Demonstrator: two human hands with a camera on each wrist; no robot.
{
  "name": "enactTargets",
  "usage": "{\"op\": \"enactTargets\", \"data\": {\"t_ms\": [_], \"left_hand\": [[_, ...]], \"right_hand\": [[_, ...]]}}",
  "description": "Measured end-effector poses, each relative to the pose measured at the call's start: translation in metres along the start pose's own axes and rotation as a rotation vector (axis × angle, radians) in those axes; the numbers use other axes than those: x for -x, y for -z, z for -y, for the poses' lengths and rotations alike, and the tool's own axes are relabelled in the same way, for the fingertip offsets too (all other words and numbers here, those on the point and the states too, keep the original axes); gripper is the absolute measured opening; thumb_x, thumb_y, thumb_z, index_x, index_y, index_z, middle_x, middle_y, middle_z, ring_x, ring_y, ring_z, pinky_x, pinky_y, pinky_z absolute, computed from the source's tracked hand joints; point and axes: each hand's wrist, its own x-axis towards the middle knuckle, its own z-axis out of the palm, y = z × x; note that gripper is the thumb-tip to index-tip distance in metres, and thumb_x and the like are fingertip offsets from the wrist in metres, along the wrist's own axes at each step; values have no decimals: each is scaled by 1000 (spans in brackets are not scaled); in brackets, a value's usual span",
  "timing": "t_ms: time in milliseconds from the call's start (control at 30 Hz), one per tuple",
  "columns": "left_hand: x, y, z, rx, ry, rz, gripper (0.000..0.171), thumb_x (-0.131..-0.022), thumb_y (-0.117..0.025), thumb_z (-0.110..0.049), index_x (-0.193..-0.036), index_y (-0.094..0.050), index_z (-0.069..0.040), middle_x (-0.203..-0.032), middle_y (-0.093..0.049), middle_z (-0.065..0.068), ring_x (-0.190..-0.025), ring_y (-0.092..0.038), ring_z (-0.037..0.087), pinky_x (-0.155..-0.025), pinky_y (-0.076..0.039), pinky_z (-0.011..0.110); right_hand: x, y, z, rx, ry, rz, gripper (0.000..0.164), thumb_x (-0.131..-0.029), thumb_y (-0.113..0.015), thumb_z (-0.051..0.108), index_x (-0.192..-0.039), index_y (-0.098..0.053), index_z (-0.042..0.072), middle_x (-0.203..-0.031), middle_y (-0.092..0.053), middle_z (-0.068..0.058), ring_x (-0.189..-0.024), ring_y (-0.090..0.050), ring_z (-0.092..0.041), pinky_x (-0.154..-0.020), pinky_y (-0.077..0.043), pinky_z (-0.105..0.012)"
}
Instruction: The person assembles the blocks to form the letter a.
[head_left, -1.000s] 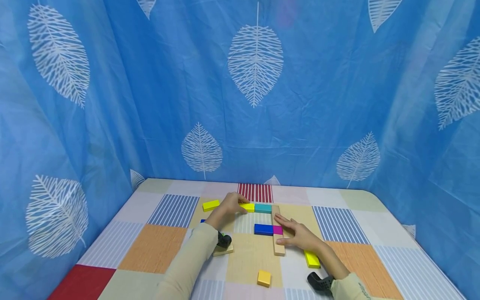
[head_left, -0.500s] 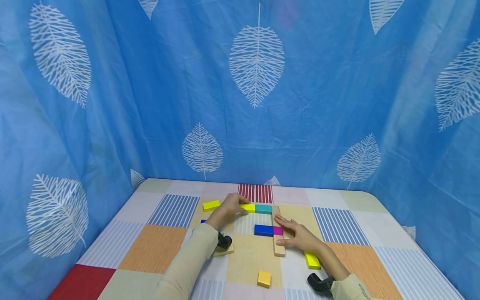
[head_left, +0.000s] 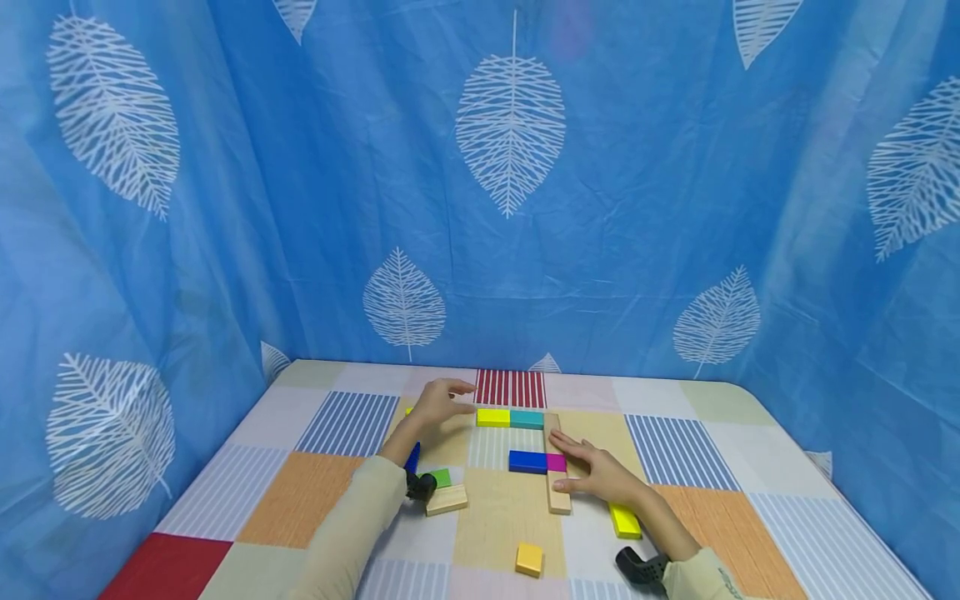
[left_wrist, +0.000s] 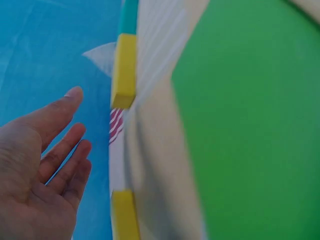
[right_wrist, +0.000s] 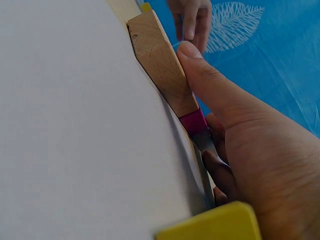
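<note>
My left hand [head_left: 442,402] is just left of a yellow block [head_left: 493,418], fingers spread and holding nothing. In the left wrist view that yellow block [left_wrist: 124,70] stands apart from the fingertips. A teal block [head_left: 527,420] adjoins it on the right, ending at a column made of a far wooden block [head_left: 552,432], a magenta block [head_left: 556,462] and a near wooden block [head_left: 558,493]. A blue block [head_left: 528,462] meets the magenta one from the left. My right hand [head_left: 600,472] rests along the column's right side, thumb [right_wrist: 200,62] on the near wooden block, fingers extended toward the far one.
Under the left forearm lie a green block [head_left: 439,477], a loose wooden block [head_left: 447,500] and a partly hidden blue piece [head_left: 413,457]. A yellow block [head_left: 625,521] sits beside the right wrist, and an orange-yellow block [head_left: 529,559] lies near the front. Blue curtains [head_left: 600,208] surround the table.
My left hand has let go of the yellow block's left end and moved left, baring the whole block and the green one. My right hand has stayed put.
</note>
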Motion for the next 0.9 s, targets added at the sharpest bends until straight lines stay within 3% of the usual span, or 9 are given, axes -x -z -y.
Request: {"op": "enactTargets", "data": {"t_ms": [100, 200, 300, 367, 667, 900], "left_hand": [[6, 13, 6, -2, 29, -71, 35, -79, -73, -12, -112, -66, -5, -113, -63, 10, -109, -54, 30, -92, -43, 45], [12, 24, 13, 13, 137, -127, 35, -78, -74, -13, -112, -67, -8, -117, -61, 10, -114, -49, 32, -97, -37, 48], [20, 32, 20, 35, 228, -155, 36, -77, -75, -12, -112, -67, -9, -121, -58, 11, -118, -46, 34, -98, -35, 50], [25, 35, 24, 34, 254, -155, 37, -77, -75, -11, -112, -67, -9, -121, -58, 12, -118, -46, 34, -97, -37, 49], [43, 36, 41, -28, 195, -103, 37, -75, -74, -3, -111, -66, 0, -110, -64, 14, -99, -57, 28, -89, -46, 40], [47, 35, 43, -59, 183, -91, 38, -76, -72, 2, -113, -65, 0, -110, -63, 13, -92, -56, 24, -88, -47, 39]], "right_hand": [[0, 0, 1, 1, -8, -1, 77, -78, -71, 43, -142, -38, 15, -149, -27, -6, -134, -14, -43, -102, -6, -64], [-1, 0, 2, -3, -17, 0, 77, -78, -70, 43, -142, -38, 16, -149, -27, -5, -135, -14, -42, -102, -5, -64], [-1, 0, 2, 1, -27, 1, 77, -78, -70, 44, -142, -38, 17, -149, -27, -5, -134, -14, -43, -102, -6, -65], [0, 1, 3, 4, -33, 2, 77, -77, -71, 44, -142, -38, 18, -149, -27, -4, -134, -14, -43, -102, -6, -65], [0, 2, 1, 28, 1, 1, 78, -77, -70, 45, -142, -38, 16, -149, -27, -4, -135, -17, -38, -106, -9, -57], [0, 1, 1, 31, -6, -4, 77, -78, -69, 46, -142, -38, 16, -149, -26, -5, -134, -16, -41, -104, -8, -61]]}}
